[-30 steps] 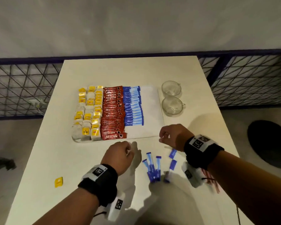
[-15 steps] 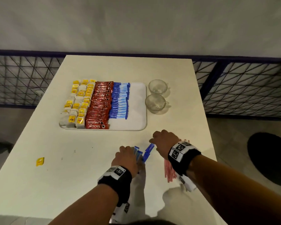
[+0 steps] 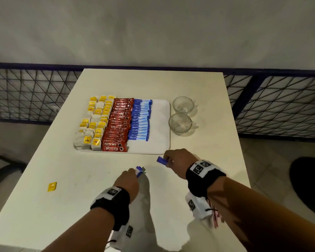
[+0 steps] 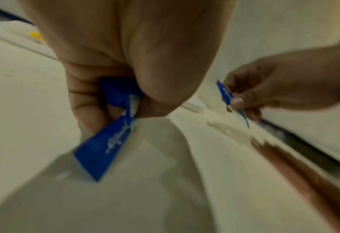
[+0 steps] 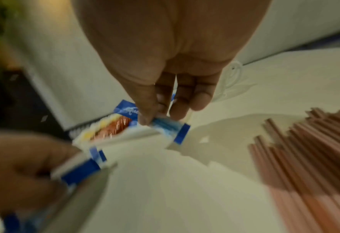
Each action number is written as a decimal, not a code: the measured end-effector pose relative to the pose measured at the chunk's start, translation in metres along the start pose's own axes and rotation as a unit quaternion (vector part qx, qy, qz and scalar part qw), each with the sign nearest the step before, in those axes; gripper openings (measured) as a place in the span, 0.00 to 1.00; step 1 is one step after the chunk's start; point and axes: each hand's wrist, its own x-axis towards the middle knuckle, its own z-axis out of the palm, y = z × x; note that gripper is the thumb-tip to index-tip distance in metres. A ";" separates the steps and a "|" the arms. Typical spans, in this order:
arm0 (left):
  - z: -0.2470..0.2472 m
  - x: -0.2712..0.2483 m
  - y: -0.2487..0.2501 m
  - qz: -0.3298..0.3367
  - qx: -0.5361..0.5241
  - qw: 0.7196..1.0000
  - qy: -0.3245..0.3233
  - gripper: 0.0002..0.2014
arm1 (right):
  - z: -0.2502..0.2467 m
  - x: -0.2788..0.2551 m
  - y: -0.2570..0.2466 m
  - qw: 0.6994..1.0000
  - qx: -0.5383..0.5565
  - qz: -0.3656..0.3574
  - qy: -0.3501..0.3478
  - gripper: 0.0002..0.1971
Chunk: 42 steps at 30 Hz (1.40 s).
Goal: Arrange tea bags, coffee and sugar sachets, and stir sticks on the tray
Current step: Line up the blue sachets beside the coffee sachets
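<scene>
Two glass cups beside the tray; left hand and right hand each pinch blue sachets.

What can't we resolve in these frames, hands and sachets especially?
- How many blue sachets the left hand holds: its fingers cover them in the left wrist view; too small in the head view.
- Stir sticks: the right forearm hides most of them in the head view; blurred and cut off by the edge in the right wrist view.
- Print on the blue sachet in the right hand: motion blur, all views.
</scene>
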 end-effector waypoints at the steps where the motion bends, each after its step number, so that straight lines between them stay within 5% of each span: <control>1: -0.007 0.000 -0.004 0.006 -0.032 0.999 0.004 0.07 | -0.004 0.000 -0.003 0.997 0.072 0.019 0.026 0.07; 3: -0.019 0.000 -0.010 0.018 -0.187 0.982 0.009 0.03 | -0.013 -0.001 -0.008 0.976 0.204 0.050 0.055 0.02; 6: -0.037 -0.005 -0.009 0.004 -0.510 0.860 -0.031 0.08 | -0.021 0.000 -0.021 0.916 0.388 0.078 0.065 0.07; 8: -0.051 -0.007 -0.005 0.010 -0.585 0.809 -0.046 0.11 | -0.024 0.000 -0.035 0.864 0.490 0.086 0.074 0.09; 11: -0.074 -0.012 -0.004 0.060 -0.629 0.771 -0.075 0.09 | -0.026 0.001 -0.059 0.807 0.582 0.075 0.073 0.10; 15: -0.090 -0.017 -0.011 0.157 -0.572 0.803 -0.056 0.05 | -0.025 0.006 -0.087 0.767 0.632 0.065 0.085 0.07; 22: -0.118 -0.007 -0.036 0.198 -0.465 0.862 0.025 0.03 | -0.020 0.017 -0.111 0.735 0.660 0.066 0.140 0.03; 25: -0.123 0.000 -0.045 0.186 -0.494 0.849 0.021 0.07 | -0.019 0.020 -0.114 0.741 0.648 0.055 0.168 0.04; 31: -0.122 0.004 -0.043 0.124 -0.621 0.774 -0.017 0.07 | -0.020 0.025 -0.125 0.744 0.645 0.050 0.166 0.02; 34: -0.115 0.003 -0.035 0.115 -0.666 0.735 -0.045 0.05 | -0.014 0.027 -0.130 0.769 0.623 0.033 0.142 0.04; 37: -0.105 -0.002 -0.030 0.125 -0.643 0.754 -0.056 0.05 | -0.010 0.030 -0.128 0.789 0.596 0.026 0.149 0.06; 39: -0.106 -0.003 -0.032 0.134 -0.616 0.775 -0.032 0.06 | -0.011 0.030 -0.121 0.826 0.539 0.028 0.159 0.08; 42: -0.117 0.003 -0.040 0.157 -0.576 0.802 0.013 0.05 | -0.010 0.026 -0.107 0.945 0.299 0.010 0.130 0.09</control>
